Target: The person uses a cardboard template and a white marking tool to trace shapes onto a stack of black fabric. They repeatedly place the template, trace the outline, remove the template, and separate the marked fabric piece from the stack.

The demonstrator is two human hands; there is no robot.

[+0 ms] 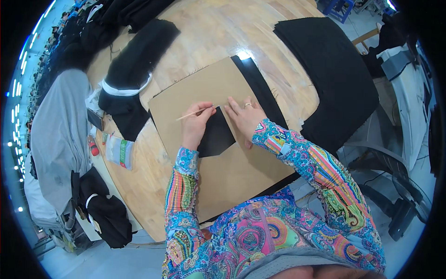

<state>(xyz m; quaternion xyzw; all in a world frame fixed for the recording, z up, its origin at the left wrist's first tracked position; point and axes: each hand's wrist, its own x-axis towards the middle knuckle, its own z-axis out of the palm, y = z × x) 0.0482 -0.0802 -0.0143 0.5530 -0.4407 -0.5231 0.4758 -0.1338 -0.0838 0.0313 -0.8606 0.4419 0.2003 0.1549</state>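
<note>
A large tan cardboard sheet [186, 93] lies over black fabric [268, 93], which shows along its right side. In the middle of the cardboard is a black pocket-shaped area [217, 135]; whether it is an opening or a piece laid on top I cannot tell. My left hand [196, 124] pinches a thin pale pencil-like stick [186, 116] at the upper left corner of the black shape. Flat on the cardboard, fingers spread, my right hand [245, 117] rests just right of that shape.
A stack of black cut fabric [334, 79] covers the table's right side. Black fabric tied with a white band [127, 86] lies at the left, near a clear plastic packet [119, 152] and a phone-like dark object [95, 118]. A grey cloth [60, 139] hangs beyond the wooden table's [209, 32] left edge.
</note>
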